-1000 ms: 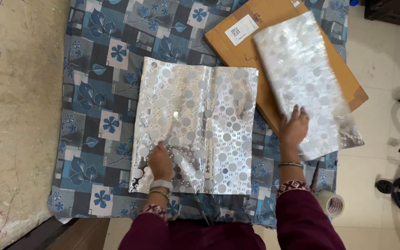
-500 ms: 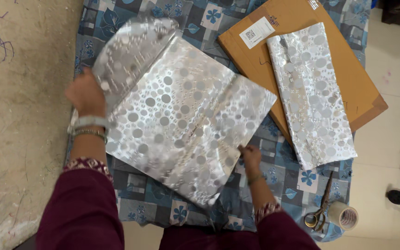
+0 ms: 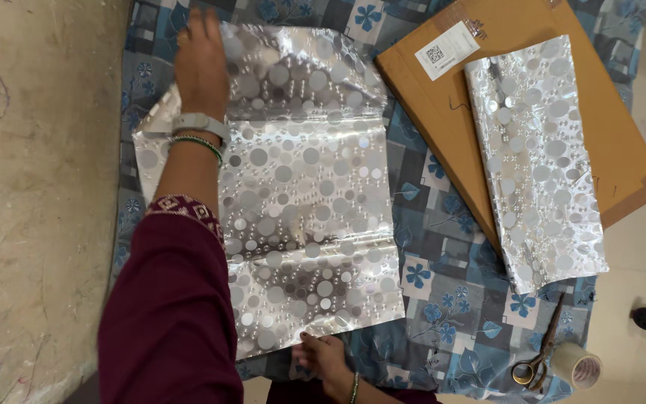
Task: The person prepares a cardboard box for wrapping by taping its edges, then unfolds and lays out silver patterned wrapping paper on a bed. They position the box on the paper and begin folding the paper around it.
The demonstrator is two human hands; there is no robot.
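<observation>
Silver dotted wrapping sheet [image 3: 300, 217] is lying spread flat on the blue floral cloth [image 3: 450, 299], long axis running away from the person. Left hand [image 3: 202, 63] is resting palm down with fingers splayed wide on the sheet's far left corner, gripping nothing; that corner is looking crumpled and slightly lifted. Right hand [image 3: 321, 357] is sitting at the near edge with fingertips touching the sheet's rim; whether it is pinching the edge cannot be told. The sheet's left edge is running just past the cloth's border toward the bare beige floor [image 3: 39, 224]. Its right edge is leaving a strip of open cloth before the cardboard box [image 3: 607, 120], which is lying flat at far right. A second folded silver sheet [image 3: 536, 161] is lying on the box, its near end overhanging onto the cloth. Scissors [image 3: 540, 355] and tape roll [image 3: 577, 364] are lying at the near right corner, well apart from both hands.
</observation>
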